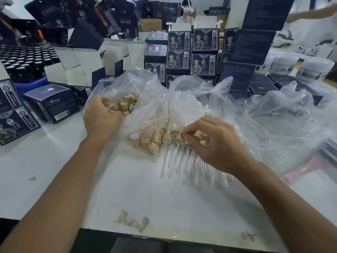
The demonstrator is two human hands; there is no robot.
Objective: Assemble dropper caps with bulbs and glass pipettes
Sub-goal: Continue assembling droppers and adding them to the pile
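A clear plastic bag (pixel 145 99) at the table's centre holds several tan wooden dropper caps (pixel 127 104). My left hand (pixel 99 115) reaches into its mouth, fingers curled among the caps; what it holds is hidden. In front of the bag lies a row of assembled droppers (pixel 173 141), tan caps toward the bag and glass pipettes (pixel 171 161) pointing at me. My right hand (pixel 213 143) hovers over the row and pinches one tan cap (pixel 184 131) at its fingertips. A second bag holds small white bulbs (pixel 202 107). A third bag at the right holds glass pipettes (pixel 284 123).
Dark blue printed boxes (pixel 193 52) are stacked behind the bags and at the left (pixel 52 103). White jars (pixel 313 70) stand at the back right. A tray of dark bottles (pixel 23 61) is at the far left. A pink object (pixel 302 168) lies at the right. A person sits across the table.
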